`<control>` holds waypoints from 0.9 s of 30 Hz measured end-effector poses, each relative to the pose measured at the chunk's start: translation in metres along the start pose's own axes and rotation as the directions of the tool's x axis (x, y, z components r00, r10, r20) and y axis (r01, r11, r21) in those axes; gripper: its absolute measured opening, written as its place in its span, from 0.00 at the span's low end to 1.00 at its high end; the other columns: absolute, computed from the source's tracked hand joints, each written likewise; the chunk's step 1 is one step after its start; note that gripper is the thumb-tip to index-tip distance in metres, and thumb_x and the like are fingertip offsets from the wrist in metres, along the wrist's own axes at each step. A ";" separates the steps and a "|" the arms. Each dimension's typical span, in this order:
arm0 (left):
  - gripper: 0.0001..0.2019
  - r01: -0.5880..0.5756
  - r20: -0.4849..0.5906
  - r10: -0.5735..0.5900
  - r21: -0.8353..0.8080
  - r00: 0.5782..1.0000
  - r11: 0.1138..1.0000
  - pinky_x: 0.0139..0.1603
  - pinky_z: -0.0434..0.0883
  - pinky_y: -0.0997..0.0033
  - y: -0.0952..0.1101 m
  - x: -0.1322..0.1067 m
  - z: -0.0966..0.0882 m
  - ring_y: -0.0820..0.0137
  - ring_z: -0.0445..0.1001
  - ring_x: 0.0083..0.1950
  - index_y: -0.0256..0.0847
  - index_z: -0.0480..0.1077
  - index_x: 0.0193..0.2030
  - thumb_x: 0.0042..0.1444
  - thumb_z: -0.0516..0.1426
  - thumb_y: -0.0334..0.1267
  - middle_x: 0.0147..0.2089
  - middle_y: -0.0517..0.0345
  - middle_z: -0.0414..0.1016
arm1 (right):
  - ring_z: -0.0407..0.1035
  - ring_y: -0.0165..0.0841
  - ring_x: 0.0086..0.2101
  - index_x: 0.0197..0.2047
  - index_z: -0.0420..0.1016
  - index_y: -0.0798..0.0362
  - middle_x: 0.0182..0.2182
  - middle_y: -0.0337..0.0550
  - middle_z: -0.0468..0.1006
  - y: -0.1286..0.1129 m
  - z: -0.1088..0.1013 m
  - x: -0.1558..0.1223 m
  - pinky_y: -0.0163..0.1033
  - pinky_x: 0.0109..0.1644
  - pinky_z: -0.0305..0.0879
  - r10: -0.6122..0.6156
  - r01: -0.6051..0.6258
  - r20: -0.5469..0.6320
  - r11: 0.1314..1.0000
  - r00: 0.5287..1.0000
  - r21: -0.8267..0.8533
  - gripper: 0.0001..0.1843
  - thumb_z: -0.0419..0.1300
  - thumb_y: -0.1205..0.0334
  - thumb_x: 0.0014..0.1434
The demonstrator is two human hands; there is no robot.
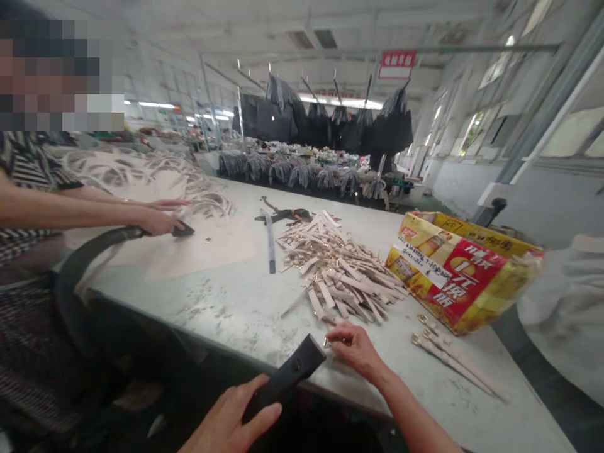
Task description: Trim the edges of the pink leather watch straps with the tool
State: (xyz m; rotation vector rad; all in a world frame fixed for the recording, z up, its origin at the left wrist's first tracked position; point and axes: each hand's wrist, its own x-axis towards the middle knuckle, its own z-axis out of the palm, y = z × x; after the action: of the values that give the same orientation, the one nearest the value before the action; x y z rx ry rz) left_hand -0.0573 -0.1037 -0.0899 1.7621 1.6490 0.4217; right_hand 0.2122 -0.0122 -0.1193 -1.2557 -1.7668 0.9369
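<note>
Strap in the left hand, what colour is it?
Black all over. The head view shows the strap gripped in the left hand.

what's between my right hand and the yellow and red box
A few loose beige strips with metal ends lie on the table between the right hand, pinching a small metal piece, and the box, seen in the head view.

A single head-worn view looks forward and down across the desk from its near edge — the left hand and right hand close at the bottom of the frame, the hall receding far in the upper half.
</note>
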 end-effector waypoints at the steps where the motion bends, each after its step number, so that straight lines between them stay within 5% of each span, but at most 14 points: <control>1: 0.31 0.003 -0.005 -0.003 0.011 1.000 1.000 0.54 0.66 0.64 0.003 -0.002 -0.003 0.59 0.68 0.53 0.40 0.65 0.55 0.51 0.50 0.59 0.53 0.52 0.72 | 0.67 0.33 0.34 0.33 0.79 0.52 0.31 0.42 0.73 0.005 0.000 -0.004 0.36 0.38 0.62 0.016 -0.016 -0.005 0.999 1.000 -0.042 0.12 0.57 0.71 0.48; 5: 0.29 -0.001 0.070 -0.005 0.076 0.998 0.997 0.52 0.65 0.65 0.019 -0.004 -0.008 0.59 0.68 0.53 0.39 0.66 0.54 0.51 0.50 0.57 0.51 0.50 0.72 | 0.66 0.33 0.35 0.35 0.79 0.49 0.33 0.44 0.72 0.023 -0.006 -0.025 0.38 0.39 0.62 -0.008 -0.003 -0.033 0.951 0.999 -0.308 0.12 0.55 0.69 0.54; 10: 0.24 -0.084 0.164 0.072 0.065 0.984 0.994 0.42 0.67 0.69 0.037 0.007 -0.003 0.64 0.73 0.40 0.42 0.69 0.46 0.54 0.48 0.57 0.40 0.56 0.76 | 0.63 0.36 0.40 0.41 0.78 0.43 0.36 0.44 0.72 0.032 -0.016 -0.040 0.41 0.45 0.60 -0.073 0.051 -0.020 0.848 0.997 -0.528 0.11 0.55 0.64 0.58; 16: 0.24 -0.165 0.203 0.122 0.205 0.971 0.965 0.40 0.65 0.68 0.051 0.024 0.003 0.63 0.73 0.41 0.41 0.69 0.44 0.55 0.47 0.57 0.39 0.54 0.76 | 0.63 0.35 0.41 0.44 0.75 0.44 0.37 0.44 0.71 0.033 -0.024 -0.041 0.41 0.45 0.61 -0.106 0.107 0.030 0.868 0.994 -0.484 0.12 0.53 0.63 0.60; 21: 0.23 -0.249 0.276 0.167 0.299 0.947 0.921 0.37 0.64 0.69 0.064 0.042 0.002 0.63 0.72 0.37 0.41 0.69 0.39 0.55 0.45 0.57 0.34 0.55 0.74 | 0.64 0.34 0.43 0.58 0.62 0.47 0.43 0.44 0.71 0.034 -0.038 -0.046 0.41 0.49 0.61 -0.111 0.109 0.013 0.940 0.994 -0.324 0.25 0.55 0.66 0.56; 27: 0.22 -0.341 0.352 0.209 0.371 0.913 0.864 0.32 0.63 0.71 0.084 0.063 0.002 0.65 0.72 0.34 0.42 0.68 0.37 0.56 0.44 0.57 0.32 0.56 0.74 | 0.64 0.37 0.43 0.48 0.69 0.52 0.42 0.46 0.71 0.041 -0.041 -0.058 0.42 0.48 0.61 -0.099 0.035 -0.132 0.906 0.986 -0.421 0.18 0.58 0.66 0.52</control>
State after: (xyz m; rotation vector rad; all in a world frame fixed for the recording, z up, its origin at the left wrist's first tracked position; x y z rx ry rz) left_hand 0.0160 -0.0403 -0.0486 2.2741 1.3352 -0.1009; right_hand 0.2778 -0.0521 -0.1470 -1.4749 -1.9360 0.4157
